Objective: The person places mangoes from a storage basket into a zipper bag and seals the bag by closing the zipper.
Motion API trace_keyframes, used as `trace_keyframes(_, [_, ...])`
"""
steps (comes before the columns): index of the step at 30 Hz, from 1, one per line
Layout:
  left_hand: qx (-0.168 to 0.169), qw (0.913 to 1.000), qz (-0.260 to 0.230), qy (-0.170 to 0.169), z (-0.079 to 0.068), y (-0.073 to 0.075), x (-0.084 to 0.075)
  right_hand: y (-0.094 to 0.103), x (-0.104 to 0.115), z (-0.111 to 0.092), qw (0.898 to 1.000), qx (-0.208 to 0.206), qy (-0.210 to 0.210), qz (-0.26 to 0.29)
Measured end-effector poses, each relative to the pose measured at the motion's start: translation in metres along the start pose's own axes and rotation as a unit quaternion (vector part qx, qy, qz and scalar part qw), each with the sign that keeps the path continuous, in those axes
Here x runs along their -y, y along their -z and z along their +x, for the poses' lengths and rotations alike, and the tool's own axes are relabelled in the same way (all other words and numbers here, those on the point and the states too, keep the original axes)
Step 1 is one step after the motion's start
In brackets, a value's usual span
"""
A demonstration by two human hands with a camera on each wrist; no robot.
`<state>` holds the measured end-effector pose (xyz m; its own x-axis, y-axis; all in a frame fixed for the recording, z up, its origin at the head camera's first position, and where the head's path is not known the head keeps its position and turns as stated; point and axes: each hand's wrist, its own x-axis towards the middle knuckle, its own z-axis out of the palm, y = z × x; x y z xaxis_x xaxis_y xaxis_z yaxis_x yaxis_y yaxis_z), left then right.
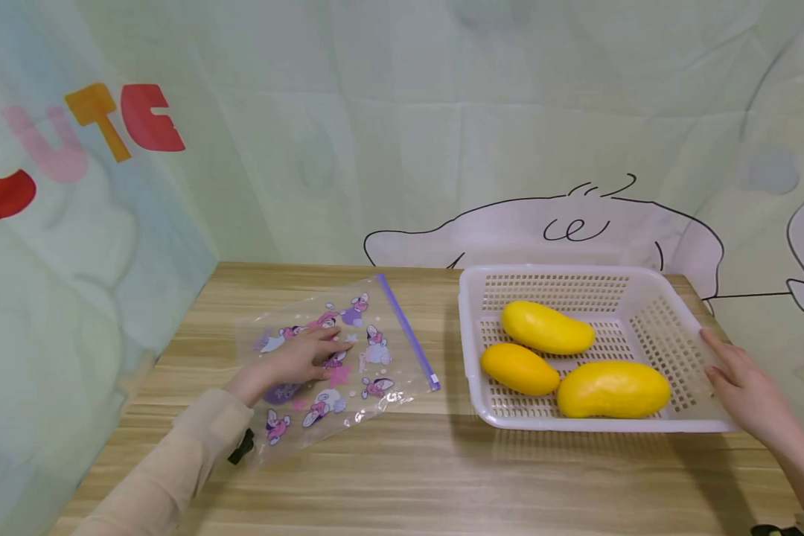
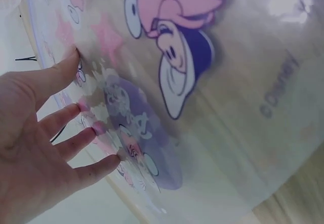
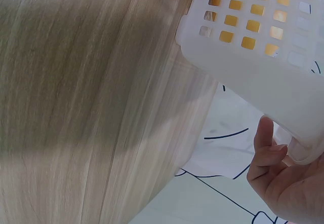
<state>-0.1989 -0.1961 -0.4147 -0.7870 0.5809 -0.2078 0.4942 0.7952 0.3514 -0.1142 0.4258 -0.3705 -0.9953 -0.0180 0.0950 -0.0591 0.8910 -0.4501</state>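
On the left of the table, a clear zip bag [image 1: 375, 353] with pink and purple cartoon prints lies flat, its purple zip strip [image 1: 410, 331] facing right. My left hand [image 1: 291, 365] rests on it with fingers spread; the left wrist view shows the fingertips [image 2: 114, 162] touching the plastic. To the right stands a white plastic basket [image 1: 603, 425] with perforated walls. It holds three yellow mangoes: one at the back [image 1: 546, 327], a smaller one at left [image 1: 519, 369] and a large one in front [image 1: 614, 389]. My right hand [image 1: 753, 391] grips the basket's right rim, fingers curled around it [image 3: 266, 133].
The wood-grain table [image 1: 442, 476] ends at a back edge against a printed cloth backdrop [image 1: 348, 164]. More cloth hangs along the left side. A strip of table separates the bag from the basket.
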Motion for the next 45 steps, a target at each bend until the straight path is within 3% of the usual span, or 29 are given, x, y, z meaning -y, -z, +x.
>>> trace_keyframes(10, [-0.002,0.9992,-0.038,-0.011,-0.0005,0.0021,0.0,-0.0004,-0.002,0.0002,1.0,0.0,0.001,0.002])
trace_keyframes(39, [-0.006,0.9984,-0.051,-0.024,-0.0024,0.0008,0.0017,0.0001,-0.0001,-0.0007,1.0,-0.002,0.002,0.003])
trace_keyframes(45, [-0.021,0.9983,-0.047,-0.028,-0.0032,-0.0013,0.0003,-0.0006,-0.003,0.0004,1.0,0.004,0.0,0.011])
